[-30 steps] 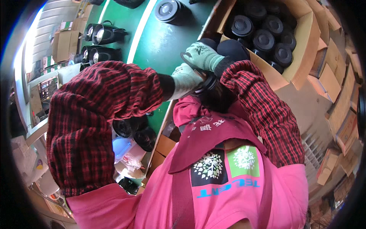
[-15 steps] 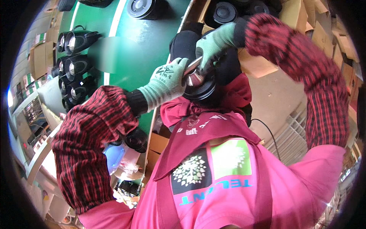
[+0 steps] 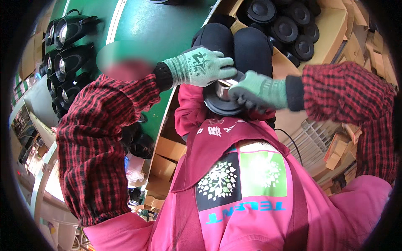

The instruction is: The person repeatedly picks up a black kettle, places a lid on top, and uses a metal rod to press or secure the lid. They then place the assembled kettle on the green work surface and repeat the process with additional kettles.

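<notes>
A black round part [image 3: 220,106] with a wide rim sits on my lap. A shiny silver metal piece [image 3: 222,88] stands in its middle, with a bright edge running between my hands. My left hand [image 3: 203,67], in a pale green glove, is closed over the part's far side, fingers pointing right and tips near the silver edge. From the right, my right hand [image 3: 257,91], in a matching glove with a dark palm, curls its fingers around the near right side of the silver piece. Its fingertips are partly hidden and slightly blurred.
On my left stands a green-topped bench [image 3: 163,31] with a pale edge. Several black housings [image 3: 69,62] with shiny centres are stacked at its far left. An open cardboard box [image 3: 328,39] at the upper right holds several black discs [image 3: 285,29]. A black cable [image 3: 295,144] hangs at my right.
My right hand has come down and nearer, now at the right side of the part. My left hand has shifted right and slightly farther. The silver piece looks more upright, and the view has shifted.
</notes>
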Available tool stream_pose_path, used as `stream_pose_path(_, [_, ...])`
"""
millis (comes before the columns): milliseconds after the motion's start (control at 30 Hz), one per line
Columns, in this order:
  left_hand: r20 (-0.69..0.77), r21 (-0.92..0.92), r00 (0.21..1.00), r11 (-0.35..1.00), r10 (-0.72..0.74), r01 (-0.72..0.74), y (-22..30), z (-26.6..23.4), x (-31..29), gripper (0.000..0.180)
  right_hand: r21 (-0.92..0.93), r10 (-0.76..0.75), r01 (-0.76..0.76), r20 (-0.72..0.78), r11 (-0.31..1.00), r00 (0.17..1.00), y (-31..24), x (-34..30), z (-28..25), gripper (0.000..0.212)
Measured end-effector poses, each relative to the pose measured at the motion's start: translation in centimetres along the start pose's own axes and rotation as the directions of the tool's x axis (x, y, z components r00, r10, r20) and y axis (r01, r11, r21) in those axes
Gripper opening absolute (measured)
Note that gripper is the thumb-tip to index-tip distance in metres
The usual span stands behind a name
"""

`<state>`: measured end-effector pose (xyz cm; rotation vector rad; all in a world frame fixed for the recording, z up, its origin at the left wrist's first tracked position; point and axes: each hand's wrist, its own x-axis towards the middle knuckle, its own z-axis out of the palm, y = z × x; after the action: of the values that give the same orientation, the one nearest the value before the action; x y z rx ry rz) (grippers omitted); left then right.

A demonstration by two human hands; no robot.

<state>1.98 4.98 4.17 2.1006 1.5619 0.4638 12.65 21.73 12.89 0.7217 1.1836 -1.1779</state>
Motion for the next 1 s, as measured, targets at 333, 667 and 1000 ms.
stream_pose_path(333, [-0.120,0.121,0.835,0.843,0.537,-0.524,-3.5,1.5,5.3,0.035,0.960,-0.337,-0.068,0.161,0.270,0.928,5.5,1.6,8.4,0.018])
stream_pose_path(667, [-0.141,0.577,0.977,0.788,-0.161,0.213,2.1,-0.5,3.0,0.040,0.272,-0.767,0.788,-0.205,0.553,0.609,6.5,3.7,-8.1,0.034])
stream_pose_path(1000, [0.215,0.513,0.717,0.701,-0.663,0.495,9.0,-6.8,5.1,0.026,-0.598,-0.978,0.777,0.176,-0.196,-0.111,-3.0,17.7,-6.5,0.038])
